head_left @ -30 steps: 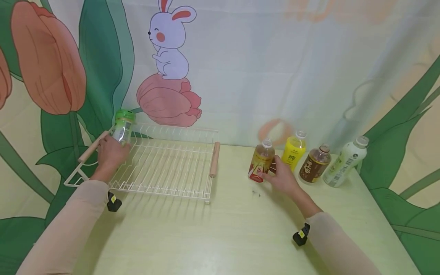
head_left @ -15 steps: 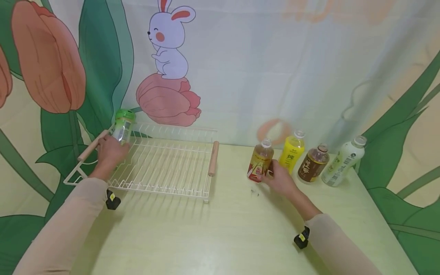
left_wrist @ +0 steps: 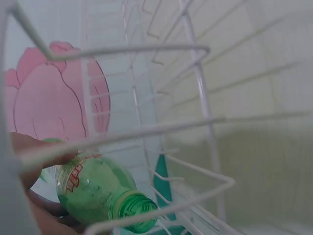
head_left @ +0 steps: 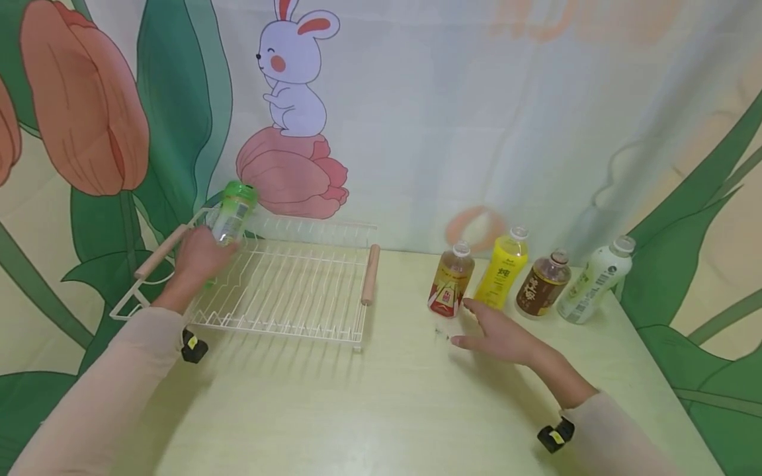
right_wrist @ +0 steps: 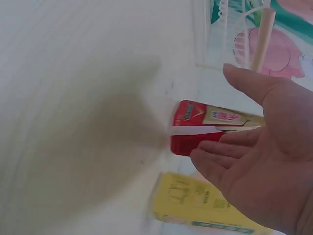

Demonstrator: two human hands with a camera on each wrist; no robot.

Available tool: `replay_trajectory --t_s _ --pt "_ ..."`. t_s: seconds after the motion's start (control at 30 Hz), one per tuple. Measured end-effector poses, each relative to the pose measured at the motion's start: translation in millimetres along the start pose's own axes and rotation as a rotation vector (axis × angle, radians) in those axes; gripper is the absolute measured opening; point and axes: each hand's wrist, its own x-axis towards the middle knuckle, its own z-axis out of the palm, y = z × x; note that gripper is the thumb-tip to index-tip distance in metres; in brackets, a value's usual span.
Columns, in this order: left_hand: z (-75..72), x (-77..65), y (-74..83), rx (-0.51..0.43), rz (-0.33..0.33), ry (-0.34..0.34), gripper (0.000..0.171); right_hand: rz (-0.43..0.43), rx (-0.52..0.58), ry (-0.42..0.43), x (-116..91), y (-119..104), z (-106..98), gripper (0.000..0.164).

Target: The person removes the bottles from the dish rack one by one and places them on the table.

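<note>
My left hand (head_left: 205,254) grips a clear green plastic bottle (head_left: 233,215) over the left part of a white wire dish rack (head_left: 370,274). Its broad green base points up. In the left wrist view the uncapped neck of the green bottle (left_wrist: 134,210) shows among the rack's wires. My right hand (head_left: 506,337) is empty, fingers extended and thumb apart, just in front of a bottle with a red and gold label (head_left: 451,284), which stands upright on the table. The right wrist view shows the palm of the right hand (right_wrist: 274,147) overlapping that bottle.
Right of the red-and-gold bottle stand a yellow bottle (head_left: 506,264), a brown-labelled bottle (head_left: 543,285) and a tall white-and-green bottle (head_left: 597,281). A printed curtain (head_left: 411,132) hangs behind the pale table (head_left: 333,410).
My right hand has let go of the red-and-gold bottle and drawn back toward the front right. My left hand has shifted the green bottle to the right and slightly up.
</note>
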Motion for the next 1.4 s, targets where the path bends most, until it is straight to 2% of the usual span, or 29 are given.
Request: replay_trajectory --t_s 0.23,0.43,0.67,0.87,0.97,1.1,1.23,1.4 --pt "0.4 -10.4 38.6 -0.031 0.104 -0.062 0.073 -0.152 -0.053 0.047 -11.6 -32.3 -13.4 0.078" --pt "7.0 -27.3 83.4 -0.026 0.287 -0.018 0.068 -0.285 -0.098 0.137 -5.2 -72.6 -25.9 0.068" --pt "23.0 -49.2 129.9 0.044 0.484 0.009 0.067 -0.454 -0.191 0.325 16.8 -115.7 -34.5 0.075" --pt "35.3 -67.2 160.8 0.165 0.593 -0.012 0.063 -0.601 -0.306 0.496 39.1 -137.1 -35.1 0.079" --pt "39.1 -72.3 172.3 0.227 0.652 -0.027 0.062 -0.618 -0.375 0.51 48.4 -143.5 -33.8 0.08" --pt "43.9 -77.7 180.7 0.286 0.728 -0.044 0.06 -0.586 -0.47 0.467 57.5 -148.8 -30.4 0.081" --pt "47.0 -84.3 184.8 0.305 0.793 -0.035 0.058 -0.565 -0.518 0.437 62.2 -151.5 -27.1 0.074" --pt "47.9 -90.0 187.0 0.306 0.85 -0.001 0.055 -0.566 -0.542 0.444 63.6 -155.9 -24.4 0.062"
